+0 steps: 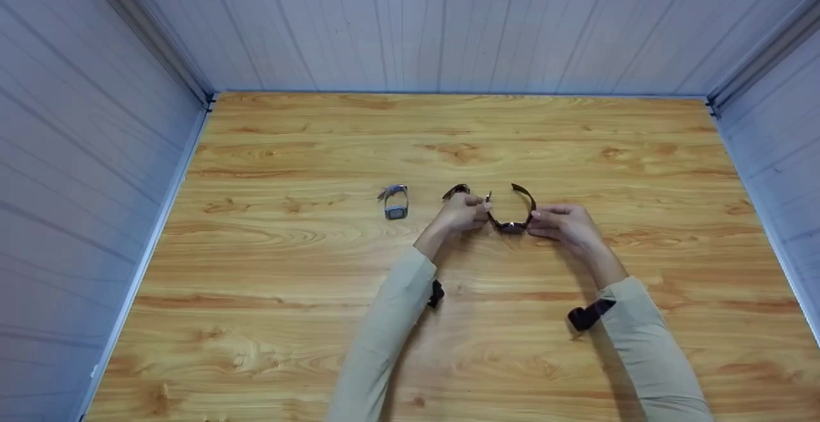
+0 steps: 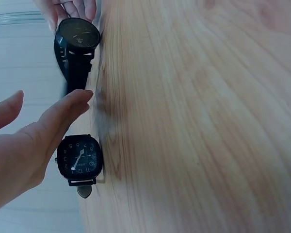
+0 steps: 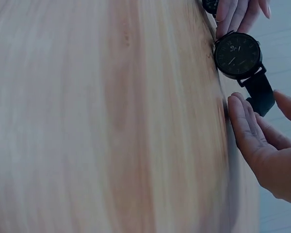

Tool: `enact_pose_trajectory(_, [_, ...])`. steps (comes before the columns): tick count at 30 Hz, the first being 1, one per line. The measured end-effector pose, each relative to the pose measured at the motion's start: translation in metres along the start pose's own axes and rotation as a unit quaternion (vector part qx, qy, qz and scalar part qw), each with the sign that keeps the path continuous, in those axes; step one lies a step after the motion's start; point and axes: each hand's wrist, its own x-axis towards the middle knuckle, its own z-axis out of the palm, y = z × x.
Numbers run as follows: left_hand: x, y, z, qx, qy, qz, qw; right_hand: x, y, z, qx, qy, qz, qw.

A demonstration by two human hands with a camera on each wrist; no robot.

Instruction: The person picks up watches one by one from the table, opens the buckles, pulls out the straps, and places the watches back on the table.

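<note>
A round-faced black wristwatch (image 1: pixel 512 227) stands between my hands, its dark strap curving away in an unclosed loop. My left hand (image 1: pixel 462 213) touches the left strap with nearly straight fingers; in the left wrist view its thumb (image 2: pixel 9 109) stands apart from the strap. On the other side my right hand (image 1: pixel 570 227) touches the right strap with extended fingers and thumb tip. Close behind my left hand is a second dark watch (image 1: pixel 458 189), partly hidden by it; the left wrist view shows its squarish numbered face (image 2: pixel 80 158).
A grey-blue watch (image 1: pixel 396 212) with a small rectangular face stands farther left, its strap upright. The wooden tabletop (image 1: pixel 288 319) is bounded by pale panelled walls (image 1: pixel 410 25) at the back and sides. Dark wrist devices (image 1: pixel 584 317) sit at both sleeve cuffs.
</note>
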Motion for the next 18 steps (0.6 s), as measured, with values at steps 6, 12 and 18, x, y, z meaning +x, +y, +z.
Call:
enact_pose_trajectory(6, [-0.115,0.098,0.035,0.018,0.026,-0.039,0.9988,-0.001,0.001,-0.004,0.002,-0.010,0.002,0.9999])
enact_pose_trajectory(12, [-0.157,0.130,0.039,-0.008,0.005,-0.038,0.9992,-0.005,-0.002,-0.006,0.003,-0.007,-0.007,0.9999])
enact_pose_trajectory(18, [-0.150,0.120,0.024,-0.022,0.004,-0.025,0.9994,-0.009,-0.009,-0.007,0.000,-0.002,-0.012,0.9999])
